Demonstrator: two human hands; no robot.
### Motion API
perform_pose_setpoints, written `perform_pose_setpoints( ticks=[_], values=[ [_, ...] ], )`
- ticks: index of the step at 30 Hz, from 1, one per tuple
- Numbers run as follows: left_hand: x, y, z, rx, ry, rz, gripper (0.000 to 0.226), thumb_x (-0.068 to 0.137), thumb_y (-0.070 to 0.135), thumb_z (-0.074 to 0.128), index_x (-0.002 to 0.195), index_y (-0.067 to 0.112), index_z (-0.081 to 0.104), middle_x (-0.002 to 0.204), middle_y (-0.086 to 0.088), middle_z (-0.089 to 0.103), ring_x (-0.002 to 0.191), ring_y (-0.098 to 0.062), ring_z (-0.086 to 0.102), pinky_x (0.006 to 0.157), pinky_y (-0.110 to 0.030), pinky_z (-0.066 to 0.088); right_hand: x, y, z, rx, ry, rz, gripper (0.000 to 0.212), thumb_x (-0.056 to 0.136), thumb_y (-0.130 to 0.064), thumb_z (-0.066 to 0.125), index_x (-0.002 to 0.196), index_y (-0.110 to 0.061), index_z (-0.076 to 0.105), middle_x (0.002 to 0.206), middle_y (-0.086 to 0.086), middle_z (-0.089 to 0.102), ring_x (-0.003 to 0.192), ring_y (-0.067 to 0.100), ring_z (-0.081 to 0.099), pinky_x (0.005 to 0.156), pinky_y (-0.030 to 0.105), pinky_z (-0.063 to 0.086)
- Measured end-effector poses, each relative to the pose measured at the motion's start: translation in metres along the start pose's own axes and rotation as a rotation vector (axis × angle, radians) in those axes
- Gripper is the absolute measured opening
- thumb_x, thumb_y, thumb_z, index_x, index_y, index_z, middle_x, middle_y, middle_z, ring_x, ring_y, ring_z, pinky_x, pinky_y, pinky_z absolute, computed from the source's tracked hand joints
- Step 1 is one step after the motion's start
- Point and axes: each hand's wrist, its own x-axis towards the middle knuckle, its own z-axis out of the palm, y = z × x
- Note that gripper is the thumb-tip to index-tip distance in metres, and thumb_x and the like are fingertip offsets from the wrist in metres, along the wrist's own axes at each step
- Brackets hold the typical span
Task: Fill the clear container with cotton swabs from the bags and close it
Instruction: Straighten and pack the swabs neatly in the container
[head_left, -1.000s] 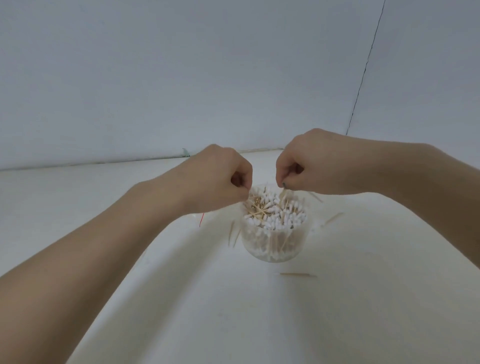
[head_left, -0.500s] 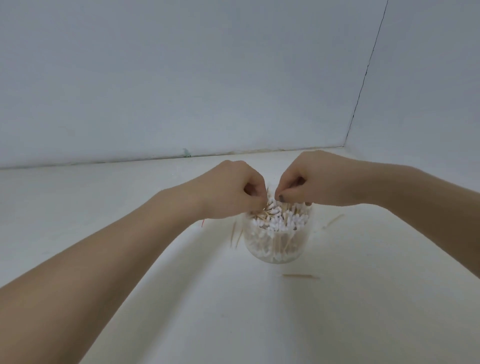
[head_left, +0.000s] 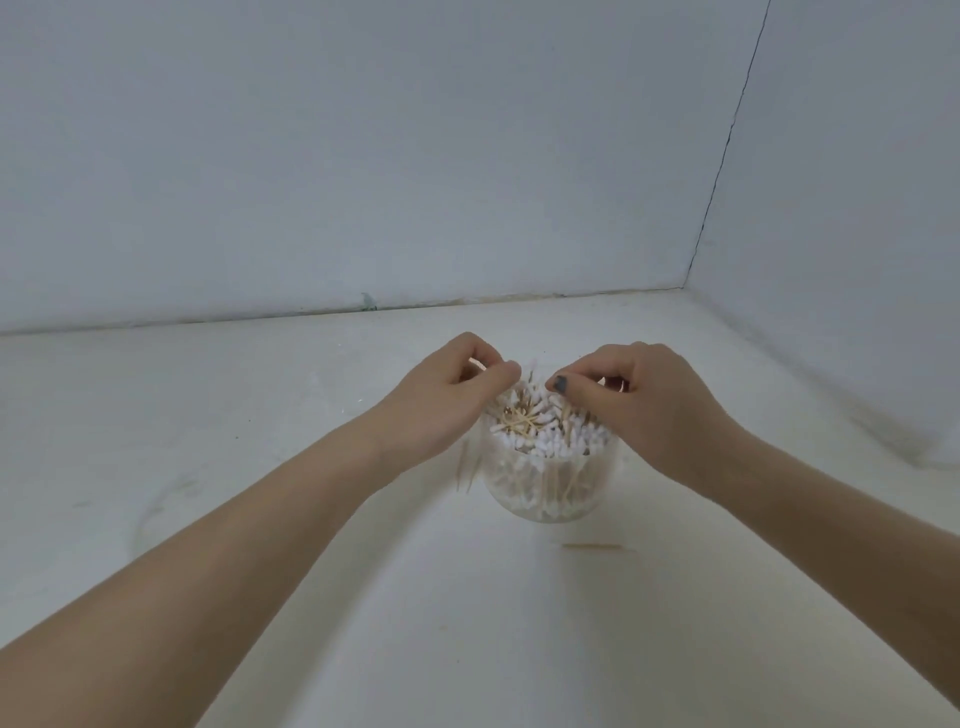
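A round clear plastic container stands on the white tabletop, packed with white-tipped wooden cotton swabs, its mouth uncovered. Both hands hover over its top. The left hand has its fingers curled with thumb and forefinger pinched together at the swabs; the right hand does the same from the other side. Loose wooden sticks lie on the table beside the container.

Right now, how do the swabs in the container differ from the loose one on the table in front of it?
The swabs in the clear container stand mostly upright, packed together; the loose swab lies flat and alone on the table. Both hands work over the container's swabs; neither touches the loose swab. Both have wooden sticks.
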Motion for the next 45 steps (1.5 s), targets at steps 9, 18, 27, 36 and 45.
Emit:
perform_pose_setpoints(
  ticks=[9,18,27,36,45],
  values=[
    [-0.006,-0.015,0.020,-0.085,-0.010,0.032,0.027,0.104,0.030,0.054,0.130,0.032,0.049,0.111,0.002,0.065,0.104,-0.015,0.066,0.082,-0.019,0.049,-0.006,0.004,0.017,-0.045,0.124,-0.033,0.020,0.095,-0.031,0.064,0.084,-0.028,0.080,0.099,-0.013,0.059,0.104,0.006,0.052,0.080,0.013,0.036],
    [-0.006,-0.020,0.033,-0.363,-0.015,-0.122,0.026,0.106,0.043,0.043,0.123,0.033,0.060,0.121,0.015,0.068,0.109,0.000,0.066,0.098,-0.027,0.051,-0.003,0.005,0.029,0.533,0.037,0.329,0.036,0.099,-0.040,0.057,0.133,-0.049,0.056,0.138,-0.013,0.055,0.125,0.006,0.053,0.101,0.031,0.046],
    [-0.010,-0.025,0.033,-0.660,-0.042,-0.247,0.033,0.104,0.034,0.049,0.125,0.021,0.071,0.123,-0.001,0.075,0.117,-0.018,0.070,0.109,-0.042,0.050,0.001,0.014,0.026,0.644,-0.002,0.422,0.047,0.084,-0.044,0.074,0.129,-0.042,0.059,0.129,-0.002,0.065,0.118,0.019,0.064,0.106,0.043,0.047],
    [-0.005,-0.023,0.036,-0.708,-0.038,-0.285,0.041,0.106,0.036,0.043,0.130,0.015,0.068,0.125,-0.003,0.074,0.117,-0.019,0.070,0.107,-0.038,0.050,0.002,0.014,0.027,0.836,-0.059,0.499,0.038,0.092,-0.040,0.066,0.126,-0.023,0.063,0.119,0.000,0.073,0.108,0.020,0.070,0.096,0.038,0.052],
    [-0.003,-0.008,0.035,-0.640,-0.004,-0.333,0.039,0.106,0.046,0.044,0.122,0.019,0.066,0.116,-0.004,0.077,0.104,-0.019,0.075,0.086,-0.032,0.057,-0.001,0.015,0.027,0.813,-0.032,0.454,0.040,0.090,-0.028,0.072,0.128,-0.029,0.061,0.118,-0.004,0.072,0.098,0.011,0.073,0.078,0.027,0.056]
  ],
)
